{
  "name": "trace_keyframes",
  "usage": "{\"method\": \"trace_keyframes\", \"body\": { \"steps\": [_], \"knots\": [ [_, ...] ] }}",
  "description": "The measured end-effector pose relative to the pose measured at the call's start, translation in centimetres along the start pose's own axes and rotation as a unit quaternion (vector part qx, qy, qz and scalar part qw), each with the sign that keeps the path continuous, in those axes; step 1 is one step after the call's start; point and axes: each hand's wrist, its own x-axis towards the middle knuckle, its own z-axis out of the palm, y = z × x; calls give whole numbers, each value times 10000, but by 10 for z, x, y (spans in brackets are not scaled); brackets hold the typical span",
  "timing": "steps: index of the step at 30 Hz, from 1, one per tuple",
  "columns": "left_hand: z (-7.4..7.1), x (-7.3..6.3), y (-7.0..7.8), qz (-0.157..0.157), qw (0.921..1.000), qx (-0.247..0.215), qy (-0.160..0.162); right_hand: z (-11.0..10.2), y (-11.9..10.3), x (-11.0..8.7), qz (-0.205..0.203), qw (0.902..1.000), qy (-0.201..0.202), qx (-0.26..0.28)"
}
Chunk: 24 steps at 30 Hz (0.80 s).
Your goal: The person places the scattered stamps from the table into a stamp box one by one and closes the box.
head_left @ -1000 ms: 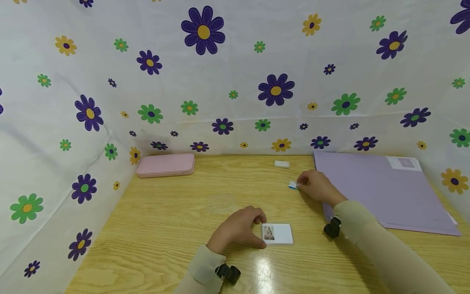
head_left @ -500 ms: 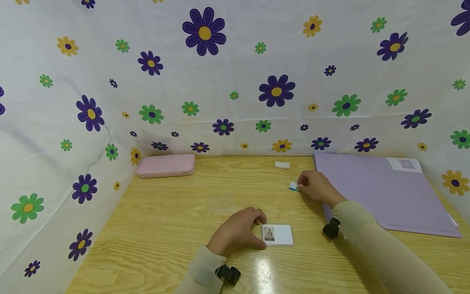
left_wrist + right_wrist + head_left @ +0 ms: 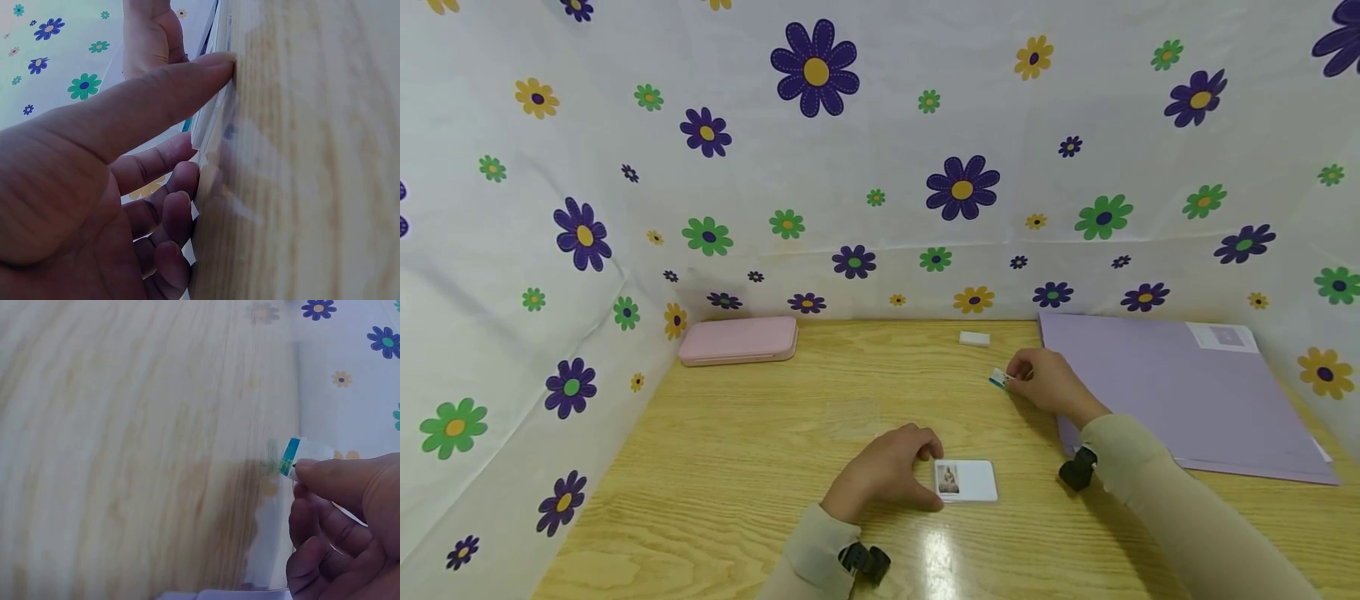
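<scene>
A white rectangular card [image 3: 976, 481] with a small picture at its left end lies on the wooden table, in a clear-edged layer. My left hand [image 3: 891, 467] holds its left end, thumb at the near edge and index finger at the far edge. From the left wrist view, the thumb [image 3: 212, 65] reaches across the thin white edges. Farther back on the right, my right hand [image 3: 1047, 380] pinches a small white piece with a blue strip [image 3: 999, 378] between thumb and fingertip. That piece [image 3: 290, 453] shows tiny print in the right wrist view.
A large purple folder [image 3: 1165, 392] lies on the right, partly under the right forearm. The back of the table holds a small white block [image 3: 974, 339] and a pink case [image 3: 739, 341]. A clear plastic sheet [image 3: 852, 418] lies behind my left hand. Flowered cloth [image 3: 865, 167] hangs behind.
The small white and blue piece has tilted slightly in my right hand's fingers. My left hand and the card stay in place.
</scene>
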Motion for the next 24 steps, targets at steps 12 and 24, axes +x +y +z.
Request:
{"method": "trace_keyframes", "body": {
  "steps": [12, 24],
  "knots": [
    [1, -1, -1, 28, 10000, -35, 4, 1, -5, -7, 50, 9998, 31, 207],
    [0, 1, 1, -18, 10000, 54, 3, -3, -17, -21, -15, 9973, -105, 727]
  ]
}}
